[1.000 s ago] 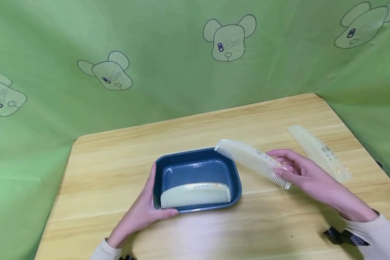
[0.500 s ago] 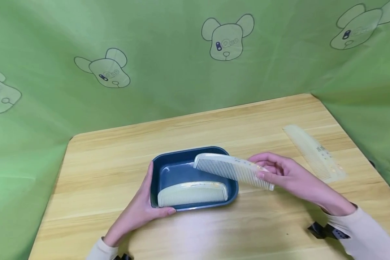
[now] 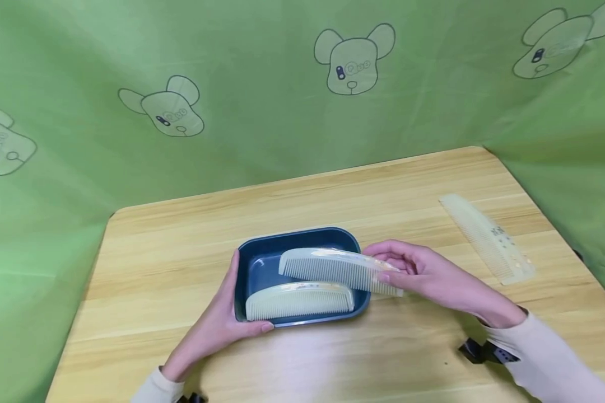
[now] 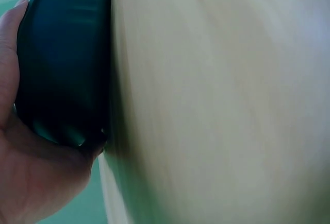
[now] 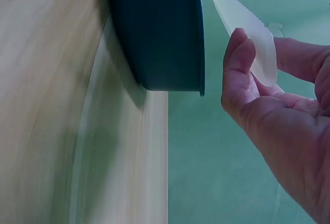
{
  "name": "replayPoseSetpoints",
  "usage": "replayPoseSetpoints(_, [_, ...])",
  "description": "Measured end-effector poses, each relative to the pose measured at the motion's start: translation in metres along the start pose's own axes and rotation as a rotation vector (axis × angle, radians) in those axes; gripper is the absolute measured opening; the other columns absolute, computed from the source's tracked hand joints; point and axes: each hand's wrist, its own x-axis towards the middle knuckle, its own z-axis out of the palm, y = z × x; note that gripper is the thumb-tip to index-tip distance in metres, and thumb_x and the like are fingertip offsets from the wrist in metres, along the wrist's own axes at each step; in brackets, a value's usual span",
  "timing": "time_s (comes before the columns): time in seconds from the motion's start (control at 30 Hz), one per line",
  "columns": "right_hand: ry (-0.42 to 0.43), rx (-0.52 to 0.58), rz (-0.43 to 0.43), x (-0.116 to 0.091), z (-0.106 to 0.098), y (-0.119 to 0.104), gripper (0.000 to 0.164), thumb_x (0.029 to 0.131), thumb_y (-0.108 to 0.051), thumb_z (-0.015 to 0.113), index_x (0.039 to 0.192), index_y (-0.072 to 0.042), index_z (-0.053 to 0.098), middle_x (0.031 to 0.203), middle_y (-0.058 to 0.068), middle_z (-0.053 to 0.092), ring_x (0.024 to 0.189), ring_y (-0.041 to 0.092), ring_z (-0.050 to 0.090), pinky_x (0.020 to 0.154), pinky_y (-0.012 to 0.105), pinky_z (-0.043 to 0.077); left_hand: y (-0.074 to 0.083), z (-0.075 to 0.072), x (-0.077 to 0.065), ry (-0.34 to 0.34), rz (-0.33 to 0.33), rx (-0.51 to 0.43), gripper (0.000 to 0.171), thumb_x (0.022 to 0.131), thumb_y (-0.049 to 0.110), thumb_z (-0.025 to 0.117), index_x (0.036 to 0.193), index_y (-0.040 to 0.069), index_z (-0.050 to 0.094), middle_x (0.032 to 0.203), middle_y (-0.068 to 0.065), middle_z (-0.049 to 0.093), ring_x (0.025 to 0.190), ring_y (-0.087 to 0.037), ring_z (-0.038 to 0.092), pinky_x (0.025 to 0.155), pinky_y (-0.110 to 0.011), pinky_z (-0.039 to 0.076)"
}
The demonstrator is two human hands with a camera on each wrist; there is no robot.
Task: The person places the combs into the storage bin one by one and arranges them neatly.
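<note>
A pale cream comb (image 3: 333, 267) is pinched at its right end by my right hand (image 3: 415, 274). It hangs tilted above the dark blue box (image 3: 267, 240), its right end reaching past the rim. In the right wrist view the comb (image 5: 247, 31) is clear of the box wall (image 5: 165, 38). Inside the box a second comb (image 3: 302, 300) leans along the front wall, teeth down. My left hand (image 3: 222, 313) grips the box's left end, thumb along the front rim; in the left wrist view it curves around the box (image 4: 64, 54).
A third comb (image 3: 486, 238), with a small printed pattern, lies flat at the right of the wooden table (image 3: 181, 235). Green cloth (image 3: 262, 112) with mouse-like drawings hangs behind the table and at its sides.
My right hand has carried its comb leftward and down, from right of the box to above it. The left hand and the box hold nearly the same place.
</note>
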Motion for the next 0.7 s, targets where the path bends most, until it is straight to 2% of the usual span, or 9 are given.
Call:
replayPoseSetpoints(0.1, [-0.012,0.004,-0.011,0.007,0.004,0.000,0.040,0.102,-0.021,0.065,0.142,-0.018,0.058,0.124,0.007,0.070,0.108,0.023,0.068,0.080,0.030,0.060,-0.001,0.000,0.000,0.006,-0.001,-0.001,0.145,0.068,0.044,0.096,0.163,0.039,-0.014,0.173,0.002,-0.005,0.158,-0.025,0.004,0.121,-0.065,0.015])
replayPoseSetpoints(0.4, [-0.061,0.106,-0.021,0.024,0.027,0.002,0.038,0.100,-0.017,0.069,0.136,-0.009,0.061,0.119,0.017,0.071,0.105,0.030,0.070,0.075,0.027,0.059,0.002,0.000,0.000,-0.002,0.004,-0.007,0.146,0.067,0.044,0.097,0.163,0.039,-0.014,0.173,0.003,-0.005,0.158,-0.025,0.004,0.121,-0.066,0.014])
replayPoseSetpoints(0.7, [-0.078,0.018,-0.028,0.036,0.039,-0.005,0.033,0.099,-0.019,0.069,0.131,-0.012,0.064,0.113,0.014,0.072,0.095,0.023,0.069,0.073,0.025,0.057,0.000,-0.002,0.001,-0.003,0.012,-0.021,0.145,0.067,0.043,0.097,0.163,0.040,-0.013,0.172,0.008,-0.003,0.158,-0.024,0.006,0.121,-0.067,0.015])
